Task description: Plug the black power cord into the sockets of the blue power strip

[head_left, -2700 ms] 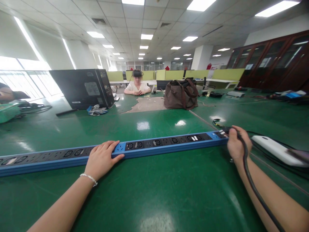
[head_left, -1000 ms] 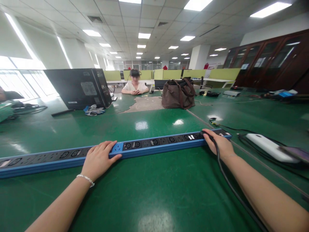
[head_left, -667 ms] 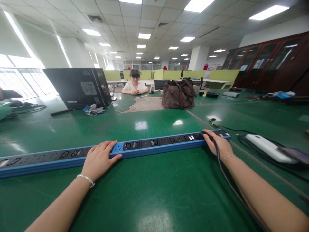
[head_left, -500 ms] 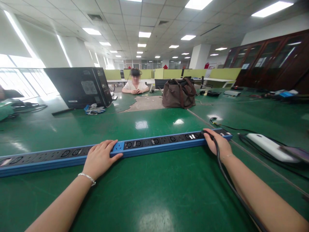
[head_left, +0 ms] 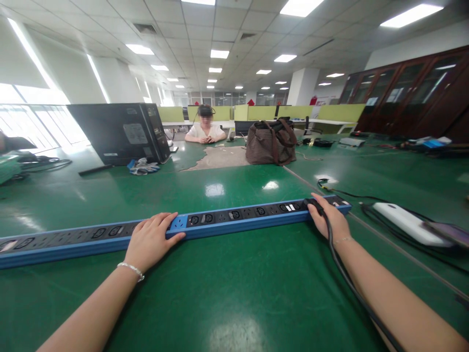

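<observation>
A long blue and black power strip [head_left: 234,223] lies across the green table, its row of sockets facing up. My left hand [head_left: 152,239] grips it just left of the single blue socket [head_left: 179,223], thumb along the near side and fingers over the top. Near the strip's right end, my right hand [head_left: 330,217] is closed around the black plug [head_left: 311,203] of a power cord [head_left: 339,261]. The plug sits at a socket; its contact end is hidden. From the hand, the cord runs down beneath my right forearm.
A white device [head_left: 408,224] with black cables lies at right. Farther back are a black computer tower [head_left: 117,132], gloves [head_left: 143,166] and a brown bag [head_left: 270,143]. Another person [head_left: 205,129] sits across the table, hands together.
My right hand has shifted very slightly, and a little more of the black plug shows. My left hand still holds the same spot on the power strip.
</observation>
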Motion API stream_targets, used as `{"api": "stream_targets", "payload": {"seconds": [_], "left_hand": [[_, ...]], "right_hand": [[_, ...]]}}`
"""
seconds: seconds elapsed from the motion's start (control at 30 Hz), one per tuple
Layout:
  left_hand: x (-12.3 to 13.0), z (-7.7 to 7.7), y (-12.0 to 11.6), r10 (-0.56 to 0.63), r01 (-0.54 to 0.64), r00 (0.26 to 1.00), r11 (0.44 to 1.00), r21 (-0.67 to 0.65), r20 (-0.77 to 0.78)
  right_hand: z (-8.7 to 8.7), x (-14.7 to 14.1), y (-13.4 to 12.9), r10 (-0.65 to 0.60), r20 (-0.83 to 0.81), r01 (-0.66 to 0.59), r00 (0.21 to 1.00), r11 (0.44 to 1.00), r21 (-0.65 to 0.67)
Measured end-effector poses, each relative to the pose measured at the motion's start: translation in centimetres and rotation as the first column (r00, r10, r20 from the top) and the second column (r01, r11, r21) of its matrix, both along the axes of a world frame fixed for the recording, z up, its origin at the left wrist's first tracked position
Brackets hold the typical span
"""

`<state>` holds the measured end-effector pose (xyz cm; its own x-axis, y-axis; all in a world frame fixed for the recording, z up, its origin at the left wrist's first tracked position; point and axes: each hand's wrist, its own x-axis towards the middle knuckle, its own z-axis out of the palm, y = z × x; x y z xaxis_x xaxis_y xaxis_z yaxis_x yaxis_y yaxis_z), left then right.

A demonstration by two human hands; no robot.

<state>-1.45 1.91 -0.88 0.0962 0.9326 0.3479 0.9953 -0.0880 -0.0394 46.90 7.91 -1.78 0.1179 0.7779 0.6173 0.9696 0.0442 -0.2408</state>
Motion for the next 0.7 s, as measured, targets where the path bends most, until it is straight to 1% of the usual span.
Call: {"api": "stream_targets", "payload": {"seconds": [0.07,0.17,0.27,0.47,0.57,0.7], "left_hand": [[-0.04,-0.07,0.04,0.002,-0.002,1.0,1.0,0.005,0.002],[-0.08,-0.14,0.06,0.002,-0.002,1.0,1.0,0.008,0.004],[-0.08,-0.13,0.04,0.001,-0.001,1.0,1.0,0.004,0.001],[0.01,-0.04,0.01,-0.003,0.003,1.0,1.0,0.013,0.005],[0.01,-0.02,0.03,-0.001,0.001,1.0,1.0,0.007,0.009],[-0.03,-0.05,0.07,0.006,-0.006,1.0,1.0,-0.001,0.012]], "right_hand": [[-0.07,0.09,0.04,-0.036,0.006,0.035,0.999,0.999,0.007],[-0.06,0.26,0.17,-0.055,0.018,0.055,0.998,0.998,0.001],[0.06,0.36,0.24,-0.071,0.049,0.072,0.996,0.997,-0.031],[0.09,0.41,0.09,-0.146,0.088,0.155,0.985,0.983,-0.102],[-0.14,0.53,0.19,-0.174,0.116,0.185,0.978,0.979,-0.088],[-0.36,0.62,0.43,-0.2,0.154,0.205,0.968,0.979,-0.019]]}}
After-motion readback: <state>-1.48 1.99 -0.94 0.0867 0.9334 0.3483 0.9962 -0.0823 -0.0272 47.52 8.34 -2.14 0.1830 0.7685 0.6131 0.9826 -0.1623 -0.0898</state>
